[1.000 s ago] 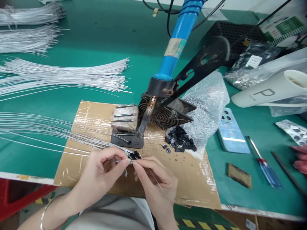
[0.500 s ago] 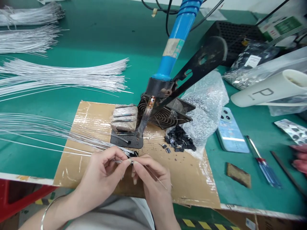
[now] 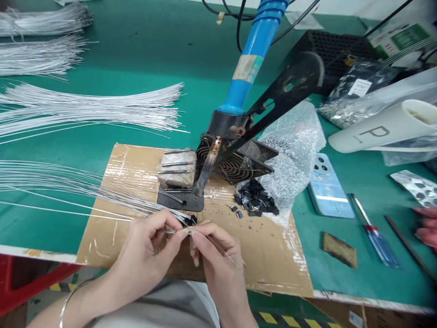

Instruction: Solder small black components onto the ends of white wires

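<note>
Between pinched fingers (image 3: 175,240), thin wires (image 3: 168,231)

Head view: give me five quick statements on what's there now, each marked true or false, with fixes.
1. The left hand and right hand have their fingertips close together. True.
2. Long thin strands run in from the left toward the hands. True.
3. The right hand grips the blue-handled iron. False: the blue-handled iron sits in a black bracket.
4. The phone lies left of the cardboard. False: the phone lies right of the cardboard.
5. The screwdriver has a blue handle. True.
</note>
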`<act>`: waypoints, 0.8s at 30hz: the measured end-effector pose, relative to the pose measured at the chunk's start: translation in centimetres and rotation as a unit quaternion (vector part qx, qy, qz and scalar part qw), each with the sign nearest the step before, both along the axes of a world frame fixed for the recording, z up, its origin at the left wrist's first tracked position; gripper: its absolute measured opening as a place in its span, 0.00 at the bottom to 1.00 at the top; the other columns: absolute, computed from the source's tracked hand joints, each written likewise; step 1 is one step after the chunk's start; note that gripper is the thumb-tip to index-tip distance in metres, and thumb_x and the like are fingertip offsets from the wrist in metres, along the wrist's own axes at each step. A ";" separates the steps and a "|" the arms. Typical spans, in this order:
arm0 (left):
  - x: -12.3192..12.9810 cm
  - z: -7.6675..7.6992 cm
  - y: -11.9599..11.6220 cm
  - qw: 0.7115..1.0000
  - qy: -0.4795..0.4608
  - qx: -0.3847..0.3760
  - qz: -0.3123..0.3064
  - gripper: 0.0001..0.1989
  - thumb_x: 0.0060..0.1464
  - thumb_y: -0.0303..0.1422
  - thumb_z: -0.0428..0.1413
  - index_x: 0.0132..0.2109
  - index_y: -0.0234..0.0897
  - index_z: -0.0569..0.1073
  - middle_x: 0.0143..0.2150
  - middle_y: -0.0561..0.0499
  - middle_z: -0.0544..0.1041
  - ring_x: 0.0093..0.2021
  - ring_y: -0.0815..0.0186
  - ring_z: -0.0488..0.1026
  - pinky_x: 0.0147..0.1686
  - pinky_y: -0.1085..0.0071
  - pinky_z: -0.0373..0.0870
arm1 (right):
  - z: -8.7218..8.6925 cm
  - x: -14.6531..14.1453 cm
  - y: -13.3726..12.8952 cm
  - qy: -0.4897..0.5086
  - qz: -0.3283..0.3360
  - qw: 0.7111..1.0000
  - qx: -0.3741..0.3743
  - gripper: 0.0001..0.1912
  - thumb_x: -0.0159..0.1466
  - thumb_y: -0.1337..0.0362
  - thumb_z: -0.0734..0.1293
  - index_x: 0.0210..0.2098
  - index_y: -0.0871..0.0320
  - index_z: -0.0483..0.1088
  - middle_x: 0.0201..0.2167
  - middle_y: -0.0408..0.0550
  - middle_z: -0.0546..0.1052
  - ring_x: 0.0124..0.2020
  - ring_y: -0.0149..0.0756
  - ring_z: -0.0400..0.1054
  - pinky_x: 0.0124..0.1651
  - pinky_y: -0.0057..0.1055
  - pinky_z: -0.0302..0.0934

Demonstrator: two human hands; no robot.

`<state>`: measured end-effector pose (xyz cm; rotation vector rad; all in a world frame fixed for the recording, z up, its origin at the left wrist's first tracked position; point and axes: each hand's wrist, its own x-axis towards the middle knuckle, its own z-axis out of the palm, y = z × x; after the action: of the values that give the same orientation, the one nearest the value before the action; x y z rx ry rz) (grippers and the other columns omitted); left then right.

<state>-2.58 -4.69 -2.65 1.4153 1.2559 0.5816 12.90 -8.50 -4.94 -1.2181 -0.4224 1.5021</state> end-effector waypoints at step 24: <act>-0.1 0.3 0.3 0.998 -0.045 -0.035 0.022 0.13 0.66 0.38 0.57 0.33 0.38 0.75 0.26 0.53 0.74 0.26 0.68 0.65 0.25 0.71 0.58 | -0.9 1.0 0.1 0.087 0.066 0.994 0.023 0.11 0.61 0.53 0.79 0.36 0.54 0.87 0.23 0.44 0.76 0.22 0.29 0.67 0.23 0.24 0.65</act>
<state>-2.64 -4.42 -2.31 1.2925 1.2280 0.6190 13.92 -8.38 -5.82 -1.0302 -0.4253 1.6864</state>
